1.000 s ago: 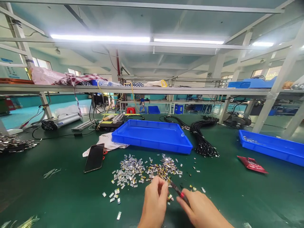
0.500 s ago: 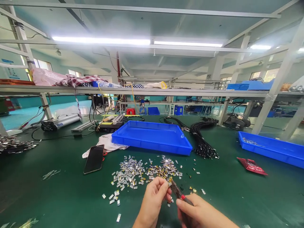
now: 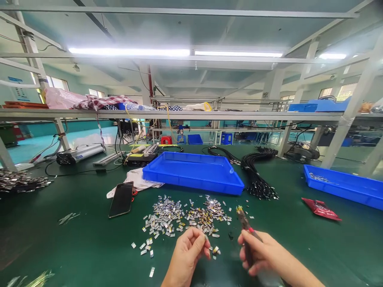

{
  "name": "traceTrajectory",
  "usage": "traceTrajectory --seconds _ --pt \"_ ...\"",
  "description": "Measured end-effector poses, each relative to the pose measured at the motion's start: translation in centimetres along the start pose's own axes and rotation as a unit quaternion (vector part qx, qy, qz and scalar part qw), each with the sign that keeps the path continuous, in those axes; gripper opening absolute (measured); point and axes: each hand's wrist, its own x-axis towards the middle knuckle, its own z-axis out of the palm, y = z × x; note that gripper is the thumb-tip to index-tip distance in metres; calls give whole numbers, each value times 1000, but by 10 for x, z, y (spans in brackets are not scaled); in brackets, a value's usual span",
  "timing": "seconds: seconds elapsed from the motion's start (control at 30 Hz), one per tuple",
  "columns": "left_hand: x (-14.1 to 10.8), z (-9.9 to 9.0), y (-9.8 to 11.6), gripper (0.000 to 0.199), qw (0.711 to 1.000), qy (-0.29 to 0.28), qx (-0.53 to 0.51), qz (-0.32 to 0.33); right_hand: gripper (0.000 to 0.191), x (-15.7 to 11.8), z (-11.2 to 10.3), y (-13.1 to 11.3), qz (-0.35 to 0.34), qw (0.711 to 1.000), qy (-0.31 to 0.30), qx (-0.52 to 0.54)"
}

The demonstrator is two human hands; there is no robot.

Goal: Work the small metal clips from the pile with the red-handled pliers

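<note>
the green table (image 3: 60, 247) has the blue tray (image 3: 194, 172) at the back and the scatter of small metal pieces (image 3: 182, 215) spread flat just ahead of me, i'd say so single ones are easy to pick out. my right hand (image 3: 263, 255) is wrapped shut around the pliers (image 3: 245, 229), whose tip grips a tiny yellowish piece (image 3: 239, 209), while my left hand (image 3: 187, 255) pinches one small piece at the pile's near edge. half a second ago the pliers met my left fingers; now they've swung right and apart.
</note>
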Motion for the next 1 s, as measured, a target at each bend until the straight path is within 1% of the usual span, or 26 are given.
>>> traceTrajectory --seconds 0.03,0.07,0.1,0.13,0.17,0.2,0.27,0.37,0.43,0.5,0.63,0.73,0.8,0.87,0.9,0.93,0.97,1.0 --pt "-1 -1 0 28 1000 2 1 -1 33 4 -5 2 -14 986 57 -156" --pt "-2 -1 0 28 1000 4 -1 -1 31 8 -9 5 -28 946 114 -301" --pt "-2 -1 0 27 1000 5 -5 -1 29 11 -12 8 -41 896 163 -412" --pt "-3 -1 0 27 1000 7 -11 -1 28 14 -13 12 -49 852 201 -480" --pt "-3 -1 -1 26 1000 10 -19 -2 28 16 -13 15 -48 827 224 -514" --pt "-3 -2 -1 26 1000 12 -24 0 28 17 -12 19 -42 819 233 -522" --pt "-4 -3 -2 25 1000 13 -13 17 28 17 -10 26 -35 826 226 -516" --pt "-7 -3 0 21 997 17 42 63 28 15 -8 34 -31 847 199 -492" --pt "-11 -1 3 19 993 25 78 84 29 15 -9 38 -29 859 191 -474" --pt "-15 3 6 17 990 28 104 96 28 16 -12 41 -22 864 191 -466" --pt "-18 11 8 19 987 35 128 89 28 19 -16 44 -21 876 180 -446" --pt "-16 10 4 22 987 51 138 67 26 21 -18 45 -27 884 169 -435" --pt "-13 2 3 24 982 66 163 64 26 21 -19 43 -28 886 163 -433" --pt "-9 -15 6 26 970 97 213 70 25 20 -19 41 -30 888 157 -431" --pt "-7 -27 10 26 957 120 252 77 25 19 -20 39 -31 889 154 -430" --pt "-5 -40 15 27 938 151 300 85 24 18 -21 37 -32 890 152 -429" --pt "-3 -53 19 28 910 179 361 98 23 17 -22 36 -33 891 149 -427" --pt "-1 -66 24 27 868 212 430 125 23 16 -23 34 -33 892 148 -426"
